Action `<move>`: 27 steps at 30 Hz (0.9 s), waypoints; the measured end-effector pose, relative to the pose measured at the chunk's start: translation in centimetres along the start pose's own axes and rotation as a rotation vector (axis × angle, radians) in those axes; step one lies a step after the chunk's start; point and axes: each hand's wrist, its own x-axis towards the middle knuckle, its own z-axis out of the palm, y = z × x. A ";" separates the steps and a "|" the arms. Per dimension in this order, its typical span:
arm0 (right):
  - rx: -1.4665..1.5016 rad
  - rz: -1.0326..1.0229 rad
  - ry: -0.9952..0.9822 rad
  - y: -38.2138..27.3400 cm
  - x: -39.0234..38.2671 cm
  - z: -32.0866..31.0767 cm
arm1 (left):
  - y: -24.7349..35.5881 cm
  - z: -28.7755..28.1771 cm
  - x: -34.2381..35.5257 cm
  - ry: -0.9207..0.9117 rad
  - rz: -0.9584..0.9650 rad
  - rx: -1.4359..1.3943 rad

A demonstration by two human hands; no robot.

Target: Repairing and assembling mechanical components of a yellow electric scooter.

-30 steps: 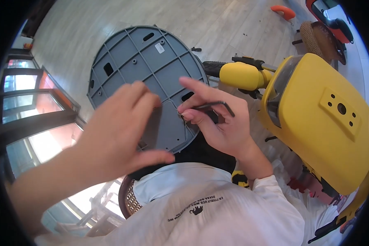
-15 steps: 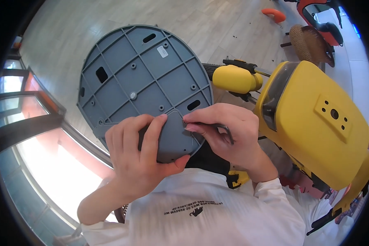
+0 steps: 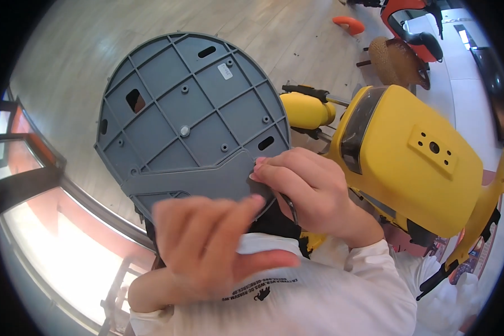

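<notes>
A round grey plastic panel with a grid of ribs leans in front of me, ribbed side up. A smooth grey cover piece lies across its near part. At that cover's right edge my right hand is closed in a pinch. A thin dark tool shows below its fingers; its exact kind is hidden. My left hand, blurred by motion, hovers over my shirt just below the cover, thumb and index finger apart, with nothing visible in it.
To my right stands a yellow scooter-like body with a smaller yellow rounded part beside it. Farther back are a woven brown stool, an orange curved piece and a red machine. A bright glass door is at left.
My left hand has come off the cover and dropped toward me, baring more of it. My right hand stays at the cover's edge, still pinching. The view has shifted slightly.
</notes>
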 end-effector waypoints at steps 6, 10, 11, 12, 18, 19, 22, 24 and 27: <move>0.024 0.039 0.012 -0.6 0.1 0.3 | 1.6 3.4 0.7 0.049 0.073 -0.005; -0.006 0.045 0.039 -0.6 0.1 0.3 | 2.5 2.8 1.7 0.033 -0.010 0.023; -0.009 0.061 0.034 -0.8 0.1 0.1 | 2.4 2.6 1.9 0.048 0.010 0.023; -0.019 0.071 0.034 -0.6 0.0 -0.2 | 2.3 2.6 2.2 0.023 0.018 0.043; 0.078 0.038 0.115 -0.1 -0.7 2.3 | 4.2 -1.0 3.4 -0.196 0.043 0.438; 0.085 0.035 0.116 0.1 -0.8 2.6 | 4.3 -1.1 3.8 -0.298 -0.005 0.440; 0.085 0.038 0.138 0.2 -1.4 2.5 | 3.8 -1.7 4.7 -0.480 -0.057 0.190; 0.063 0.039 0.165 0.3 -1.7 2.4 | 4.0 -2.6 5.8 -0.585 -0.025 0.210; 0.126 0.030 0.213 0.4 -1.6 3.4 | 3.5 -3.3 7.3 -0.742 -0.033 0.231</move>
